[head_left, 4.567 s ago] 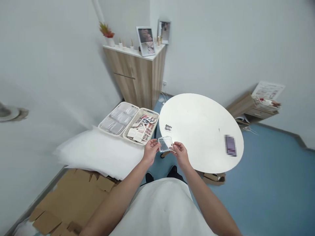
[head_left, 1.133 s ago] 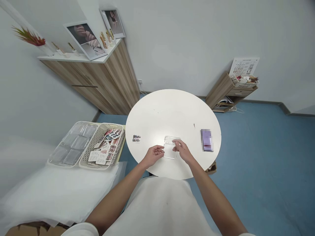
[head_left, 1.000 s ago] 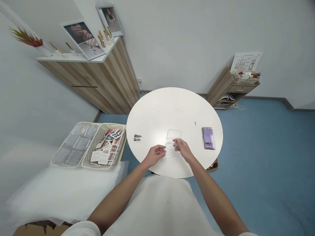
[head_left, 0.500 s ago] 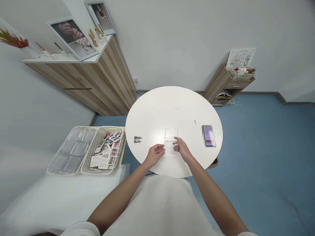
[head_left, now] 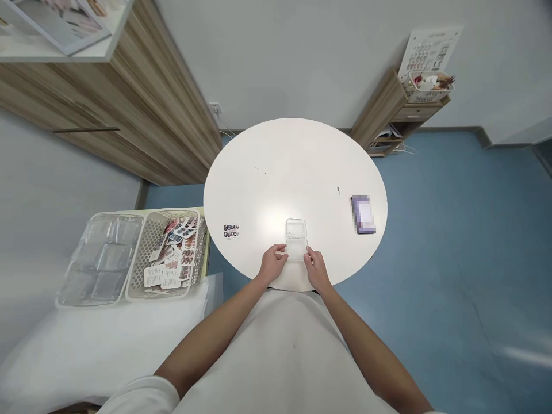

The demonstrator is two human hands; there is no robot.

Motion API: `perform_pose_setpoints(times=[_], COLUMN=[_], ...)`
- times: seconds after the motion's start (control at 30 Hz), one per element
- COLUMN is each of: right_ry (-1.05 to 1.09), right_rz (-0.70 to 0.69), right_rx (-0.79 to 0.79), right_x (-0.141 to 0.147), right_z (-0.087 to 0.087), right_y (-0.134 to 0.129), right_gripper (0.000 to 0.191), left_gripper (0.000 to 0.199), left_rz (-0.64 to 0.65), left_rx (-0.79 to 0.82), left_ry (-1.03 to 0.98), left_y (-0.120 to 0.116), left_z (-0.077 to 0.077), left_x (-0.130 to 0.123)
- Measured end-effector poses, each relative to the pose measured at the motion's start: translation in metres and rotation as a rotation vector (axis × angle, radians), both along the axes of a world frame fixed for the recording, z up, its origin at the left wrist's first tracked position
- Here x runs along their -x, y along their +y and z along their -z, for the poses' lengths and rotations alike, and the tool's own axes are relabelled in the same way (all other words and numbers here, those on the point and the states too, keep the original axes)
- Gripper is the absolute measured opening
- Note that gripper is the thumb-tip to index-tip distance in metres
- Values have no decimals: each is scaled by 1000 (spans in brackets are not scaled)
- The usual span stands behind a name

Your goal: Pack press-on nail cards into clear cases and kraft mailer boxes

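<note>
A small clear plastic box [head_left: 296, 249] lies near the front of the round white table [head_left: 302, 167], its hinged lid [head_left: 295, 227] laid back on the far side. My left hand [head_left: 273, 263] grips the box's left edge between thumb and fingers. On the opposite side, my right hand [head_left: 317, 268] has its fingers closed at the right edge. No contents show through the transparent walls. To the left, a small card of dark press-on nails [head_left: 231, 231] rests on the table.
A blurred purple item [head_left: 363, 214] and a tiny dark piece [head_left: 338, 190] lie on the table's right. Beside the table at left, one white basket [head_left: 164, 253] holds nail cards and another [head_left: 100, 259] clear boxes. A wooden cabinet [head_left: 172, 86] stands behind.
My right hand has moved from the hinge area down to the box's right edge. The box now sits lower on the table, closer to me. The head view has tilted downward.
</note>
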State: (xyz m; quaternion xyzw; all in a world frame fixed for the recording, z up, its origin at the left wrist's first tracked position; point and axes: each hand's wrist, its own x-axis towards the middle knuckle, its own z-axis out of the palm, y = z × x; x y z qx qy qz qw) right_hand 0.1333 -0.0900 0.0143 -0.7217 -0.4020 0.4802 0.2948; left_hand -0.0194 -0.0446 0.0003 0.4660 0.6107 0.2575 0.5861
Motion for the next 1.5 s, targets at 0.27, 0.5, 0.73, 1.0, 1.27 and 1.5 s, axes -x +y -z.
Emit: perform_pose_setpoints(times=[0.27,0.5,0.73,1.0,1.27,1.5], right_ry=[-114,-125,46,179,262,291], right_rz=[-19,-33,-35,37,14,7], right_rx=[61,89,54,-4,-33,-59], right_x=[-1,-8,-20,-33,-42,-45], right_z=[27,33,28,37,46,49], right_y=[5,2,-3,27,33,30], right_gripper=[52,59,49,41,34,34], left_gripper=[31,38,41,41,42,44], left_rz=[63,110,69,-43,-115,-115], left_rx=[-51,-104,16,49,64,87], left_ry=[135,241,170,173,208,248], left_y=[2,-2,-15,4,2,-5], left_z=[15,23,19,21,18,17], left_x=[-12,-18,-24,-40,-48,-49])
